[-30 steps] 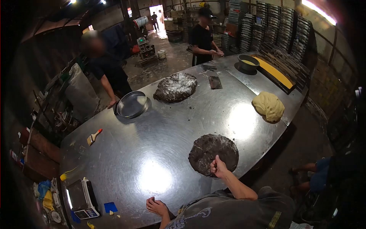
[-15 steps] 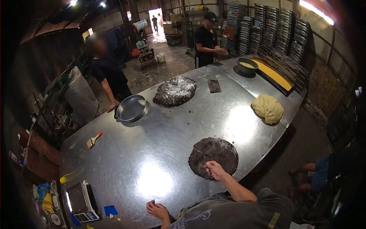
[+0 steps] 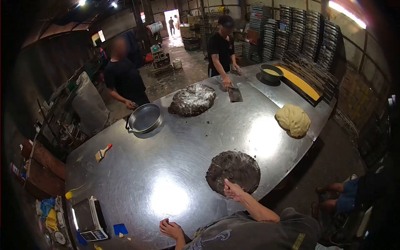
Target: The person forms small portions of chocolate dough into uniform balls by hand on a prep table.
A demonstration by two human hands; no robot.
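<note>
A flat, round slab of dark dough [image 3: 237, 164] with a little flour on it lies on the metal table before me. Over its near edge is my right hand [image 3: 234, 191], closed with the thumb uppermost; I cannot tell what its curled fingers hold. My left hand [image 3: 171, 229] rests on the near edge of the table, fingers loosely spread with nothing in them. Left of it lies a small blue scraper [image 3: 120, 229] with pale crumbs nearby.
Across the table are a floured dark dough mound [image 3: 192, 101], a round pan [image 3: 145, 118] and a pale dough lump [image 3: 293, 120]. A co-worker [image 3: 221, 52] grips a flat scraper [image 3: 235, 94]; another person [image 3: 123, 77] stands by the pan. A brush [image 3: 103, 153] and scale [image 3: 89, 218] lie left.
My right hand has shifted slightly and turned, thumb now raised. My left hand stays put. The far co-worker has reached down onto the flat scraper; the person by the pan stands more upright.
</note>
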